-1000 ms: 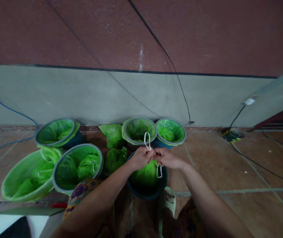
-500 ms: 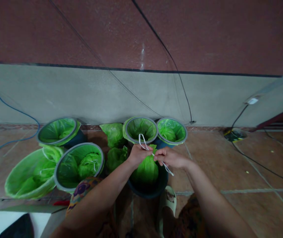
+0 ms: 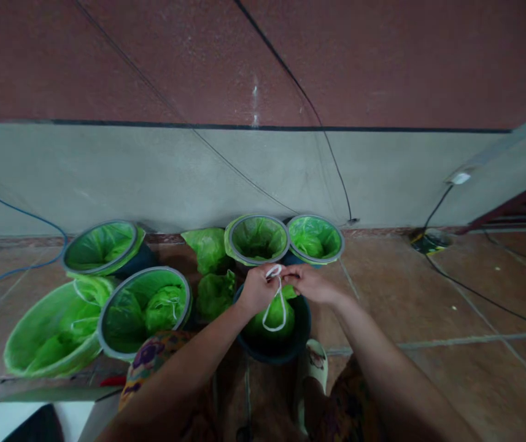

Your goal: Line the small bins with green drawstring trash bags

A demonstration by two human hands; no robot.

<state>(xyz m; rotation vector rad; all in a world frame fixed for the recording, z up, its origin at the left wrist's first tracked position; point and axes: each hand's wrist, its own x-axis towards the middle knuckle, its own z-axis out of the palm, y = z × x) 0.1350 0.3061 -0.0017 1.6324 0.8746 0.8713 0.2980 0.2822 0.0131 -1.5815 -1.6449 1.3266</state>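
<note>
Looks like part of a home, judging by the tiled floor (image 3: 410, 294), painted wall (image 3: 175, 172), slipper (image 3: 317, 362) and loose cables (image 3: 272, 46).

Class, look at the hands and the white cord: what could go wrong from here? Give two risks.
The white cord dangles in a loose loop from the left hand, in front of the green bag, so it might tangle or slip.
The slipper is close beside the dark bucket holding that bag, so a shifted foot could knock it.
</note>
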